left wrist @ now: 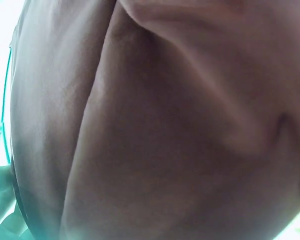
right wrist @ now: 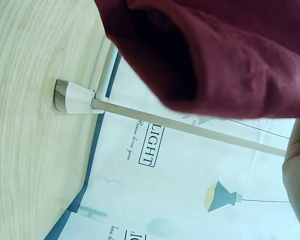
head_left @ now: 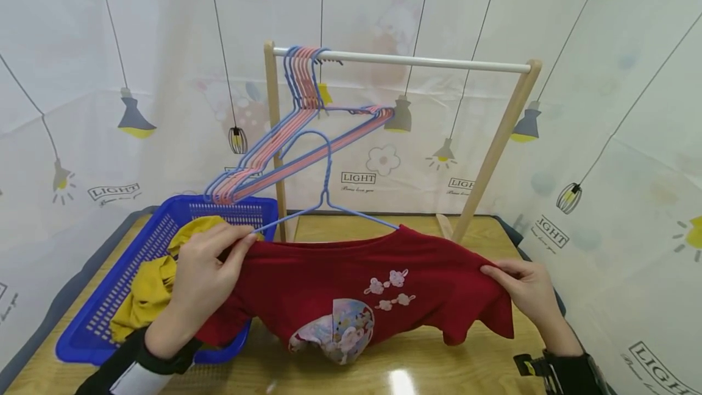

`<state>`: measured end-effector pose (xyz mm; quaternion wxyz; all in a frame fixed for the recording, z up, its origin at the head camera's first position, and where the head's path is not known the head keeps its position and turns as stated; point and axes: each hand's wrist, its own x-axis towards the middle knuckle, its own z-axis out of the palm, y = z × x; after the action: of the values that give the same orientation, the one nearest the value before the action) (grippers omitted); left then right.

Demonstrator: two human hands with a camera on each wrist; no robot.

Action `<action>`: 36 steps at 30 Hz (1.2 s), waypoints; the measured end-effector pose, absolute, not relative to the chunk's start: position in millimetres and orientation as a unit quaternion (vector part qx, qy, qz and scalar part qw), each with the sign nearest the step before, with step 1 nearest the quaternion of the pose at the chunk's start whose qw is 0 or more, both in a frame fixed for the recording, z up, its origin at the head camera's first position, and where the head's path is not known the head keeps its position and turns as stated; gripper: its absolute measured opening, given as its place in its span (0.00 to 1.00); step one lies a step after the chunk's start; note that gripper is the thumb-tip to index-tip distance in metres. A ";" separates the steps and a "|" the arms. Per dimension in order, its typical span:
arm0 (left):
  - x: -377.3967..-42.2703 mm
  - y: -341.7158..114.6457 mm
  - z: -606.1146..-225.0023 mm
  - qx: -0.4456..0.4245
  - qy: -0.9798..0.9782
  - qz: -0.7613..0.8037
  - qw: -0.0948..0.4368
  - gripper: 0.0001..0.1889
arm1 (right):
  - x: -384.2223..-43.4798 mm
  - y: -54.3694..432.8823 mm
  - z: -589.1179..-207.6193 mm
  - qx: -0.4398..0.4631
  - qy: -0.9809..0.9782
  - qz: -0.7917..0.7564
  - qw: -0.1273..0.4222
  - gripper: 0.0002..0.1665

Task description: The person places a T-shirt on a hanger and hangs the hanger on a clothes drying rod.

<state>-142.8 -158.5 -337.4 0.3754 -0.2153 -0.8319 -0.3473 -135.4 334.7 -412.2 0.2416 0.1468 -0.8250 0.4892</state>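
Note:
A red short-sleeved shirt (head_left: 422, 285) with a patterned patch and pale flower trims is stretched between both hands above the table. Inside its neckline sits a blue wire hanger (head_left: 327, 191), its hook pointing up. My left hand (head_left: 205, 273) pinches the shirt's shoulder together with the hanger's arm. On the other side, my right hand (head_left: 523, 288) pinches the top edge of the sleeve between thumb and fingers. In the left wrist view, cloth (left wrist: 165, 125) fills nearly everything. The right wrist view has the sleeve (right wrist: 240, 75) with its opening facing the camera.
A wooden rack with a white rail (head_left: 406, 61) stands behind the shirt. Several pink and blue hangers (head_left: 301, 78) hang at its left end. A blue basket (head_left: 82, 337) holding yellow clothing (head_left: 145, 291) sits on the table (head_left: 439, 370) at the left.

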 end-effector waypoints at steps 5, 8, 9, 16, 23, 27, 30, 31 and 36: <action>-142.2 -155.8 -337.8 -0.226 -0.831 -0.343 0.376 0.08 | -134.8 334.8 -413.5 0.165 -0.833 0.475 0.231 0.13; -143.0 -151.6 -338.5 -0.237 -0.830 -0.334 0.378 0.08 | -136.3 334.0 -407.1 0.178 -0.851 0.444 0.214 0.10; -143.5 -150.0 -338.6 -0.240 -0.830 -0.332 0.379 0.08 | -137.0 333.2 -403.5 0.183 -0.858 0.432 0.211 0.09; -147.6 -137.0 -338.1 -0.262 -0.824 -0.320 0.387 0.07 | -142.6 307.6 -372.4 0.213 -0.886 0.340 0.231 0.15; -150.6 -118.0 -335.9 -0.285 -0.824 -0.302 0.385 0.05 | -139.7 267.4 -348.9 0.270 -0.876 0.319 0.241 0.18; -151.1 -108.6 -334.3 -0.297 -0.823 -0.295 0.385 0.05 | -141.0 255.3 -348.7 0.294 -0.857 0.330 0.263 0.17; -150.8 -104.3 -333.9 -0.301 -0.822 -0.293 0.385 0.05 | -142.5 252.9 -351.9 0.304 -0.839 0.344 0.291 0.19; -150.8 -103.6 -333.9 -0.300 -0.822 -0.293 0.385 0.06 | -142.9 252.9 -353.2 0.305 -0.834 0.348 0.299 0.19; -150.2 -104.6 -332.8 -0.284 -0.834 -0.299 0.367 0.11 | -145.1 256.1 -361.1 0.304 -0.822 0.352 0.331 0.21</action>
<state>-150.2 -104.6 -332.8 0.3673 -0.2840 -0.8337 -0.2991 -145.1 256.1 -361.1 0.3307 0.3035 -0.8215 0.3516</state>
